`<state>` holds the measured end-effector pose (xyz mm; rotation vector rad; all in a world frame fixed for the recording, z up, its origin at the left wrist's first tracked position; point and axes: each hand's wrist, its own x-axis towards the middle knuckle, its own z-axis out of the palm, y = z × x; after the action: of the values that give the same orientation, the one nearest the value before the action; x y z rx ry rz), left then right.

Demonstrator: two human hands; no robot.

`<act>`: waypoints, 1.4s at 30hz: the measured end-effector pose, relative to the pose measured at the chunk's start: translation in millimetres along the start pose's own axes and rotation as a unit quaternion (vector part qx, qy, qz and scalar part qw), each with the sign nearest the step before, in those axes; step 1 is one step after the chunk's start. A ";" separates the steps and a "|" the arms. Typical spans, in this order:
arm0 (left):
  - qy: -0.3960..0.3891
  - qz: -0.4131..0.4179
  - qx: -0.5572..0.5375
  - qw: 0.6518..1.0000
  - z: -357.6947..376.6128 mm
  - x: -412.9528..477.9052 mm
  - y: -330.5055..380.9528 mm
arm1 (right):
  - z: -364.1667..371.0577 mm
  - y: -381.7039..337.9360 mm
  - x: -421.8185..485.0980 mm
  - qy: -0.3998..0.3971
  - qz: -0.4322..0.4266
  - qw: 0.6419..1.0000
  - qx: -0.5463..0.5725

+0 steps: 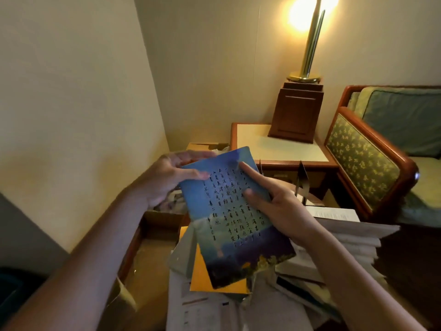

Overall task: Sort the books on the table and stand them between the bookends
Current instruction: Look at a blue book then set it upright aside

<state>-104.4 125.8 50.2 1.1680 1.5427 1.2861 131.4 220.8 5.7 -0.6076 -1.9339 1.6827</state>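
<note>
A thin blue book with columns of dark handwritten characters on its cover is held up above the table. My left hand grips its upper left edge. My right hand holds its right edge, with the forefinger stretched across the cover. Beneath it lies an orange-yellow book on a heap of white papers and books. A dark metal bookend stands upright behind my right hand.
A side table carries a brass lamp on a wooden box base. A patterned armchair stands at the right. An open cardboard box sits at the left, below the wall.
</note>
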 end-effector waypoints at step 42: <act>0.254 -0.015 0.369 0.894 29.8 159.2 -71.9 | 60.7 182.8 31.8 -0.015 0.034 0.817 -0.576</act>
<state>-128.5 282.9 -28.2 1.2912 2.5770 1.0428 69.6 219.1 -179.5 -1.0444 -2.8497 0.3289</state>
